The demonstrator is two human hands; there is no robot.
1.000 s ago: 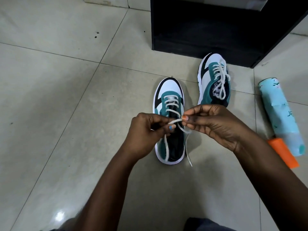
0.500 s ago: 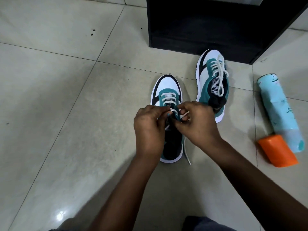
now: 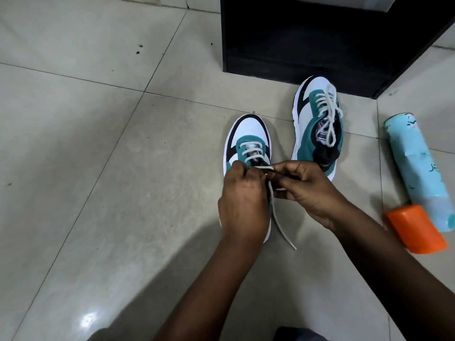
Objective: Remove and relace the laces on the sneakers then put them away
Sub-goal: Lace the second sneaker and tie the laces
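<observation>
On a tiled floor [image 3: 98, 168], our left hand [image 3: 242, 205] and right hand [image 3: 310, 190] pinch the lace [image 3: 278, 217] of the near sneaker [image 3: 248, 134], toe pointing away.

A white tag on the tongue of the far sneaker [image 3: 317, 126], which lies on the floor near the base of the dark cabinet [image 3: 320, 40], carries the brand word "PUMA" in dark letters, seen upside down from the head camera and partly crossed by the lace loops. The light blue spray can [image 3: 416, 166], lying on the floor to the right of that sneaker, bears dark lettering that begins "JE"; the rest curves out of sight. Its other small marks are too blurred to read.
</observation>
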